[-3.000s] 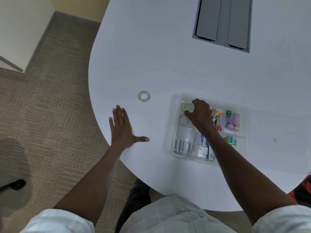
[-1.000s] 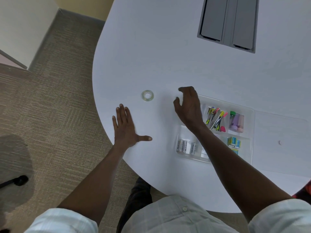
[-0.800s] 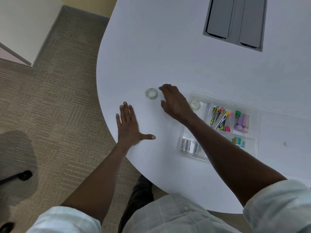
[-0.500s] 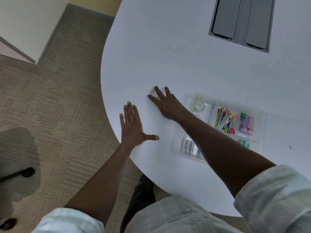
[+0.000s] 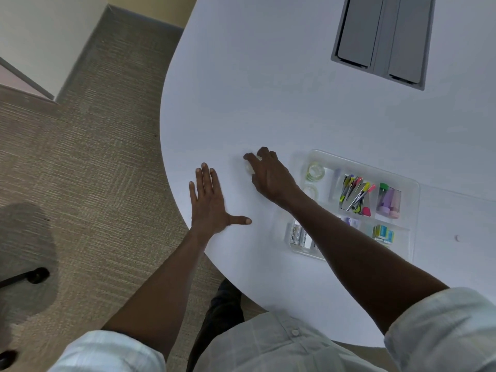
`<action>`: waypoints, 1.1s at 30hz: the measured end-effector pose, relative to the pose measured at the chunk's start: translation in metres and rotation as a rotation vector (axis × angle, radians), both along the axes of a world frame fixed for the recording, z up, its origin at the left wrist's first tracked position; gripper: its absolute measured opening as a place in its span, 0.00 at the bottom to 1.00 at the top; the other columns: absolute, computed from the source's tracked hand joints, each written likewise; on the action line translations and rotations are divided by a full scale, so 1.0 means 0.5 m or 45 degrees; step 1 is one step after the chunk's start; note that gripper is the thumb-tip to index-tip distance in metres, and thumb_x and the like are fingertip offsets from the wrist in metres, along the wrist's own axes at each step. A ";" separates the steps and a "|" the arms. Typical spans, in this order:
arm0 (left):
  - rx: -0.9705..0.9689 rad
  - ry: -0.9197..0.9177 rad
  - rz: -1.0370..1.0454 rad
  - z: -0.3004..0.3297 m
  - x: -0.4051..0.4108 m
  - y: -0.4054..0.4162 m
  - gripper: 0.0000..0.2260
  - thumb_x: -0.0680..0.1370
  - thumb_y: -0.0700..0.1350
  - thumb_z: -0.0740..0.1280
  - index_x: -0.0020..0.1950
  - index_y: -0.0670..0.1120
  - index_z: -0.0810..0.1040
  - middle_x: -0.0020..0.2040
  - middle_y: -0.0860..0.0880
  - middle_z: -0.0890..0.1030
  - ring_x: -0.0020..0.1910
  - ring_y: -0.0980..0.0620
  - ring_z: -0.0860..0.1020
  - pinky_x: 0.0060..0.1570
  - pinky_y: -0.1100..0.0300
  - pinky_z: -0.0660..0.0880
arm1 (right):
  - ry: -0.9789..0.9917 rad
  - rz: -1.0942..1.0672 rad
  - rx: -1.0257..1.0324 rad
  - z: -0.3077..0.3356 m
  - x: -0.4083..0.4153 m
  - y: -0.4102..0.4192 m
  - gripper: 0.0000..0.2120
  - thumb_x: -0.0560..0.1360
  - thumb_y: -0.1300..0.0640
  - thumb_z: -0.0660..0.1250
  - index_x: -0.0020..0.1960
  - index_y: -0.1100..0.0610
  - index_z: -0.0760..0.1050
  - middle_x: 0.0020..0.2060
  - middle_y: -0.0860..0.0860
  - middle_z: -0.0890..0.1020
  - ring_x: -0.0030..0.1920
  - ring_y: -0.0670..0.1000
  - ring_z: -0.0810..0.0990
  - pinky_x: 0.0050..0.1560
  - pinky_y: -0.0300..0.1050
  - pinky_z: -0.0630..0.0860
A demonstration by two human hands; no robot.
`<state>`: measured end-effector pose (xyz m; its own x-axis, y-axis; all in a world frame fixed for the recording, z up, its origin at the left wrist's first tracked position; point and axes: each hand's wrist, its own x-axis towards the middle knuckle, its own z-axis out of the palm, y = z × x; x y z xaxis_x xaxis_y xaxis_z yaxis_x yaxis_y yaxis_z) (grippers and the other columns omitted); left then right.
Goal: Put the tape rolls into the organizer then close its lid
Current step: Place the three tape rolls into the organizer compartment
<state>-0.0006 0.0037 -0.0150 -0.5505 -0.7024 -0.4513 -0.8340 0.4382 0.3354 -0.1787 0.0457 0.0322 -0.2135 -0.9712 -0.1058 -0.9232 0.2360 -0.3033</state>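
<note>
Broad white desk [image 5: 268, 84], clear lidless organizer [image 5: 413, 189] near its front edge, lid not made out for certain. Left hand [image 5: 209, 204] flat and spread beside the desk's left edge, holding nothing; right hand [image 5: 269, 173] just left of the organizer, its grip curled down over one tape roll [image 5: 250, 167] lying on the desk, fingers closing round it but hold not clearly complete. Three rolls counted: that one, plus two [image 5: 315, 171] [image 5: 311, 189] already in the organizer's far-left compartment; likely light, stiff, slick-sided, so best pinched across the outer rim or hooked through the core.
</note>
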 end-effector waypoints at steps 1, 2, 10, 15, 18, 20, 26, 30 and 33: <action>-0.001 -0.001 0.000 0.000 0.000 0.000 0.74 0.50 0.84 0.60 0.77 0.40 0.32 0.78 0.41 0.30 0.77 0.43 0.30 0.76 0.39 0.37 | -0.011 -0.032 -0.042 0.008 -0.002 0.004 0.22 0.70 0.64 0.61 0.65 0.57 0.69 0.52 0.59 0.72 0.49 0.59 0.73 0.35 0.51 0.78; -0.002 -0.002 0.001 0.000 0.000 0.000 0.74 0.50 0.84 0.60 0.77 0.40 0.32 0.78 0.41 0.30 0.77 0.43 0.30 0.76 0.39 0.38 | -0.020 -0.069 -0.086 0.015 -0.003 0.009 0.23 0.70 0.63 0.63 0.65 0.58 0.69 0.53 0.59 0.73 0.49 0.58 0.74 0.37 0.50 0.78; 0.023 0.004 0.001 0.003 0.000 -0.001 0.75 0.49 0.85 0.60 0.77 0.40 0.31 0.78 0.41 0.29 0.76 0.44 0.28 0.76 0.39 0.36 | -0.243 -0.565 -0.341 0.073 -0.053 0.108 0.24 0.67 0.61 0.71 0.61 0.63 0.72 0.54 0.59 0.76 0.55 0.59 0.75 0.56 0.47 0.71; 0.038 -0.022 -0.001 0.004 -0.002 -0.001 0.75 0.49 0.85 0.60 0.77 0.41 0.29 0.77 0.42 0.28 0.76 0.45 0.27 0.76 0.39 0.36 | -0.213 -0.849 -0.062 0.088 -0.119 0.184 0.26 0.66 0.56 0.73 0.61 0.62 0.74 0.55 0.60 0.78 0.57 0.58 0.76 0.55 0.44 0.69; 0.043 -0.028 0.004 0.005 -0.002 -0.001 0.75 0.48 0.84 0.60 0.77 0.41 0.29 0.77 0.42 0.28 0.76 0.45 0.27 0.76 0.39 0.36 | -0.215 -0.935 0.105 0.090 -0.140 0.209 0.25 0.65 0.52 0.74 0.58 0.63 0.76 0.53 0.59 0.82 0.55 0.58 0.79 0.53 0.44 0.72; 0.046 -0.028 0.002 0.007 -0.003 0.000 0.75 0.48 0.84 0.60 0.77 0.41 0.30 0.77 0.42 0.28 0.76 0.45 0.27 0.76 0.40 0.36 | -0.220 -0.964 0.181 0.090 -0.144 0.214 0.24 0.66 0.52 0.75 0.57 0.65 0.77 0.52 0.60 0.83 0.55 0.59 0.79 0.51 0.44 0.73; 0.033 -0.053 -0.006 0.008 -0.004 0.001 0.75 0.48 0.85 0.59 0.77 0.41 0.30 0.77 0.42 0.28 0.76 0.44 0.27 0.76 0.40 0.36 | -0.230 -0.948 0.284 0.096 -0.138 0.184 0.25 0.66 0.51 0.77 0.50 0.70 0.75 0.48 0.64 0.82 0.53 0.61 0.80 0.48 0.47 0.74; 0.033 -0.051 -0.006 0.009 -0.004 0.002 0.75 0.48 0.85 0.59 0.77 0.41 0.30 0.78 0.42 0.29 0.76 0.44 0.28 0.76 0.40 0.35 | -0.230 -0.952 0.346 0.096 -0.128 0.165 0.20 0.65 0.54 0.77 0.47 0.68 0.75 0.47 0.64 0.83 0.50 0.62 0.81 0.42 0.46 0.72; 0.034 -0.043 -0.005 0.009 -0.004 0.002 0.75 0.49 0.84 0.59 0.77 0.41 0.30 0.78 0.42 0.29 0.76 0.44 0.27 0.76 0.40 0.35 | -0.257 -0.963 0.387 0.088 -0.123 0.159 0.19 0.64 0.55 0.77 0.46 0.67 0.76 0.45 0.64 0.83 0.49 0.61 0.82 0.40 0.42 0.68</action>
<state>-0.0027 0.0047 -0.0108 -0.5370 -0.6877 -0.4886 -0.8436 0.4323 0.3186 -0.2404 0.1255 0.0762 -0.7444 -0.4970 -0.4459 -0.4184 0.8677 -0.2685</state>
